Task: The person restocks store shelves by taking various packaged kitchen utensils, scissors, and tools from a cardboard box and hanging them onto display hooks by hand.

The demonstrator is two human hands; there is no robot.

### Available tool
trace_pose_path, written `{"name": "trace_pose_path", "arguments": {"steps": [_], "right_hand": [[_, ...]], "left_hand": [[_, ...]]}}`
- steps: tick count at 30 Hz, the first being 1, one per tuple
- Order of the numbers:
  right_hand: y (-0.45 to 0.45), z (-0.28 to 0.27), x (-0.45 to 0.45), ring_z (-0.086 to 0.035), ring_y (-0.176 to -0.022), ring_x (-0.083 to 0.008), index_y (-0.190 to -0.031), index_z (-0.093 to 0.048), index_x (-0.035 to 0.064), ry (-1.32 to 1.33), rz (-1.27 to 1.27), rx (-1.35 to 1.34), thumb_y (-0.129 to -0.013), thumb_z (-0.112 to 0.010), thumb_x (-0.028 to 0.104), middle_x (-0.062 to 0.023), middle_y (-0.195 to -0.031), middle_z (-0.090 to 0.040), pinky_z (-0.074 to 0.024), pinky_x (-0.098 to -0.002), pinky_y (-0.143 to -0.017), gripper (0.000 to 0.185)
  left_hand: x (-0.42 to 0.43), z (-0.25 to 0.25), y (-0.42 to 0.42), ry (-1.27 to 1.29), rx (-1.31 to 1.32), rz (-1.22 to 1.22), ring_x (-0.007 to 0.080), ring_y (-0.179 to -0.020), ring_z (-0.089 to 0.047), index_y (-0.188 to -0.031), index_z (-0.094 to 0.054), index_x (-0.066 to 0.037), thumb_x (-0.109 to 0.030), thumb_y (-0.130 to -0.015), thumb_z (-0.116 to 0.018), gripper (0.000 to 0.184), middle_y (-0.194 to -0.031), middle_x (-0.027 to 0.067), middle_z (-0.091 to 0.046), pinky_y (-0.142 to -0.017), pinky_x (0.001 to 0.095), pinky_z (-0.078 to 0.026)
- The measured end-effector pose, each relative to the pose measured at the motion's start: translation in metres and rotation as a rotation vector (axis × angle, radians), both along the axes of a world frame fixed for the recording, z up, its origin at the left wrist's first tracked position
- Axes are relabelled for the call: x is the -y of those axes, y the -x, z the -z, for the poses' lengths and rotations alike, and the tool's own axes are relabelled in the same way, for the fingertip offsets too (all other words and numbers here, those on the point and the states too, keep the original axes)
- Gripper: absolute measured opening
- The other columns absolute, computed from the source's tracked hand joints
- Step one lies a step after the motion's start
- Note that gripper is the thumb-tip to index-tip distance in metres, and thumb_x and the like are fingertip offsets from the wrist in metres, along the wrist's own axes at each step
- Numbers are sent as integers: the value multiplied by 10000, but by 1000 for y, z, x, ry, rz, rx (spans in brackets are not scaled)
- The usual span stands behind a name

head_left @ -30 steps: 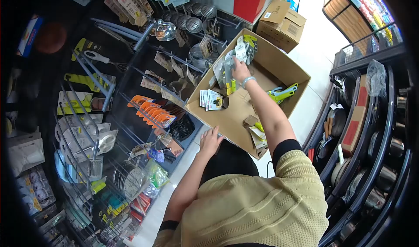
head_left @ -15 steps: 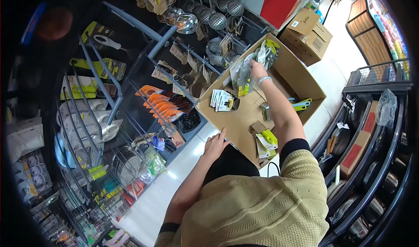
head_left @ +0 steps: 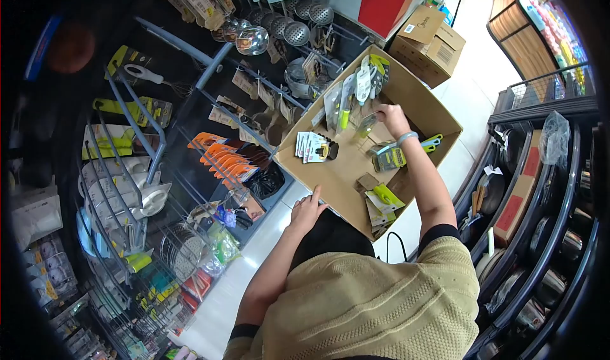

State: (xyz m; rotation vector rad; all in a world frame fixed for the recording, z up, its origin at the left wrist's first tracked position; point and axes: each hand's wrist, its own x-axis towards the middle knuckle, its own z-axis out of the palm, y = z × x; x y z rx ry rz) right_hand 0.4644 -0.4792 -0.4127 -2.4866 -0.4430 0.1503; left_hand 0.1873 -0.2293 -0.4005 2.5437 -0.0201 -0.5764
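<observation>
My right hand (head_left: 394, 121) is inside a large open cardboard box (head_left: 433, 113), its fingers closed on a small clear plastic package (head_left: 368, 126). What the package contains is too small to make out. My left hand (head_left: 307, 210) rests on the near edge of the box, fingers stretched out, holding nothing. Carded kitchen tools (head_left: 346, 98) lean in the box's far left corner. White cards with black pieces (head_left: 312, 148) lie by the left wall. A green-and-clear package (head_left: 389, 159) is below my right wrist, and green carded packs (head_left: 384, 200) lie in the near corner.
Wire racks on the left carry ladles and skimmers (head_left: 297, 33), orange-carded goods (head_left: 222, 156) and a whisk (head_left: 149, 74). Another cardboard box (head_left: 427, 48) stands on the floor beyond. Shelves with pans (head_left: 488, 204) run along the right.
My right hand has moved from the packaged tools in the far corner toward the middle of the box, with a clear package in it. My left hand stays at the box edge.
</observation>
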Motion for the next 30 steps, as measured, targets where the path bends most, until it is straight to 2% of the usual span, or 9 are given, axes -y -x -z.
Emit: {"name": "trace_pose_path", "arguments": {"steps": [10,13,14,17,20,23,26,29,30], "right_hand": [[-62,1,40,-626,-755,-321,-765,-694,81,278,73,-29,-718,-609,104,-160,-772,-649,-504,-391,-708,99],[-59,-32,21,-622,-789,-300,-705,-686,100,412,25,55,-685,-636,123,-125,-787,-645,-500,-378,-685,59],[-64,-23,27,-613,-799,-269,-665,-675,117,365,-81,262,-655,-659,145,-73,-792,-617,-492,-365,-653,33],[-66,-41,21,-599,-761,-257,-657,-660,104,326,-253,331,-642,-665,141,-49,-791,-571,-486,-371,-636,40],[-44,-80,4,-583,-710,-259,-660,-651,85,115,-326,157,-637,-663,110,-48,-808,-567,-481,-368,-622,36],[-10,-150,-18,-576,-676,-258,-666,-647,62,78,-499,130,-639,-664,87,-62,-779,-561,-474,-356,-608,41],[20,-209,-35,-570,-645,-252,-686,-657,50,-158,-656,67,-634,-675,72,-67,-737,-554,-464,-352,-589,60],[47,-238,-45,-526,-594,-201,-728,-665,7,-364,-730,-42,-641,-726,51,-62,-645,-497,-427,-304,-553,114],[55,-248,-49,-503,-577,-182,-748,-668,11,-351,-734,-67,-675,-726,85,-48,-637,-491,-414,-292,-549,119]], "left_hand": [[-2,5,0,-18,2,12,351,-833,-610,-1372,-270,-97,-379,-867,-540,639,-896,187,-627,-747,454,-470],[-1,-4,-2,22,-80,-17,398,-772,-605,-1366,-270,-78,-353,-862,-558,643,-860,226,-620,-677,469,-473],[0,-10,-4,40,-132,-31,419,-747,-600,-1361,-273,-67,-341,-859,-567,644,-847,244,-616,-648,475,-472],[1,-30,-16,-3,-293,24,445,-706,-596,-1359,-281,-58,-341,-859,-566,641,-798,246,-616,-623,485,-472],[8,-57,-39,85,-216,-94,410,-815,-603,-1370,-299,-102,-326,-846,-590,640,-892,232,-618,-705,484,-474],[18,-73,-65,271,404,-271,358,-937,-581,-1342,-346,-93,-256,-799,-656,646,-1003,214,-597,-790,435,-451],[27,-118,-92,200,690,-269,293,-1003,-551,-1251,-460,-61,-198,-766,-690,554,-1111,175,-565,-854,376,-409],[22,-121,-92,486,705,-189,269,-978,-563,-1116,-566,-27,-139,-780,-669,370,-1063,134,-600,-860,347,-389],[23,-125,-85,681,539,-287,255,-893,-597,-991,-616,3,-86,-807,-632,205,-960,129,-634,-801,331,-429]]}}
